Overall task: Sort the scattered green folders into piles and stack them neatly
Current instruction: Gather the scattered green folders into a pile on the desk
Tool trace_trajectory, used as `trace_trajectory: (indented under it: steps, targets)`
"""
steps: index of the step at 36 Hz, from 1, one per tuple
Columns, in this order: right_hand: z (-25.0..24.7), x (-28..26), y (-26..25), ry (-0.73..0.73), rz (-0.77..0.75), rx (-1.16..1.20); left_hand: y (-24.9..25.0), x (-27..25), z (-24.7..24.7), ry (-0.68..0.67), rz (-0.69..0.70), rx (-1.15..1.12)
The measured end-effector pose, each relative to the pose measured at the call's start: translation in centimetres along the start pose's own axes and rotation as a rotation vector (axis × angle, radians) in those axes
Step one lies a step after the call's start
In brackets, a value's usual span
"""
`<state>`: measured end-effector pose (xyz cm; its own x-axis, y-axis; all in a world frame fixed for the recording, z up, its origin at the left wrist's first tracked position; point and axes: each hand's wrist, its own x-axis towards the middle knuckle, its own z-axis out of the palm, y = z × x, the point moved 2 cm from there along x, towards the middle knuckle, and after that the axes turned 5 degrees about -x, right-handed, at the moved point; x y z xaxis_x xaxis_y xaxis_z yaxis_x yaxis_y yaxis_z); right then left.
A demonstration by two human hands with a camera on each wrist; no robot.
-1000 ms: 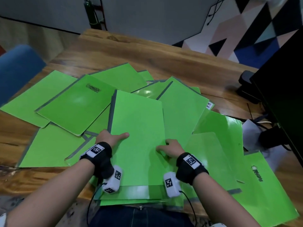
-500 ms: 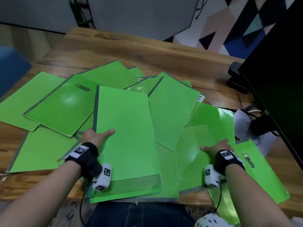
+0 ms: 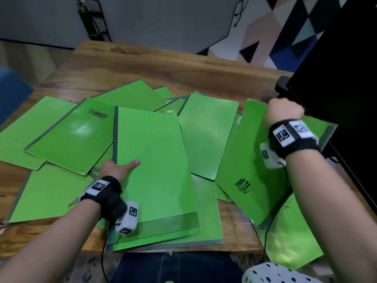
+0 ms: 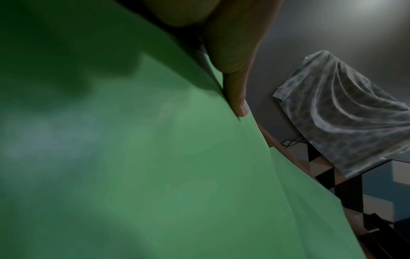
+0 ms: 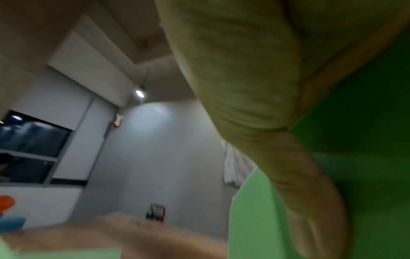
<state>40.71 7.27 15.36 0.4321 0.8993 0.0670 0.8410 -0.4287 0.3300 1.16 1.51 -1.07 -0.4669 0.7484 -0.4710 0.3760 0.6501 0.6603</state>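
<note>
Several green folders lie scattered and overlapping on a wooden table (image 3: pixel 163 74). Near the front edge is a rough pile whose top folder (image 3: pixel 155 160) has a grey spine. My left hand (image 3: pixel 120 167) grips that folder's left edge, thumb (image 4: pixel 235 84) on top and fingers hidden beneath. My right hand (image 3: pixel 284 111) holds another folder (image 3: pixel 251 160) with dark print, lifted and tilted off the table at the right; its thumb (image 5: pixel 310 192) presses the green cover (image 5: pixel 377 157). Loose folders lie at the left (image 3: pixel 71 135) and in the middle (image 3: pixel 208 135).
A black monitor (image 3: pixel 346 78) fills the right side, close behind the lifted folder, with its base (image 3: pixel 282 86) on the table. One folder (image 3: pixel 291 242) hangs over the front right edge. A blue chair (image 3: pixel 12 92) stands at the left. Bare wood shows at the back.
My right hand left the near pile, moved right, took hold of a folder and raised it up toward the monitor. My left hand stayed on the pile's left edge.
</note>
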Motion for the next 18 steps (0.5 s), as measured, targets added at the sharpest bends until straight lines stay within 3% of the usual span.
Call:
trace_trajectory:
  steps: [6, 10, 15, 18]
  targets:
    - [-8.4, 1.2, 0.1, 0.197, -0.042, 0.092, -0.1, 0.1, -0.3, 0.002, -0.004, 0.042]
    - [-10.6, 1.5, 0.5, 0.276, 0.041, 0.418, -0.5, 0.2, -0.5, 0.002, -0.01, 0.047]
    - [-5.7, 0.9, -0.9, 0.238, 0.24, 1.072, -0.5, 0.0, -0.7, 0.011, -0.019, 0.058]
    - [-0.6, -1.2, -2.6, 0.136, 0.41, 1.322, -0.6, -0.1, -0.8, 0.002, -0.02, 0.062]
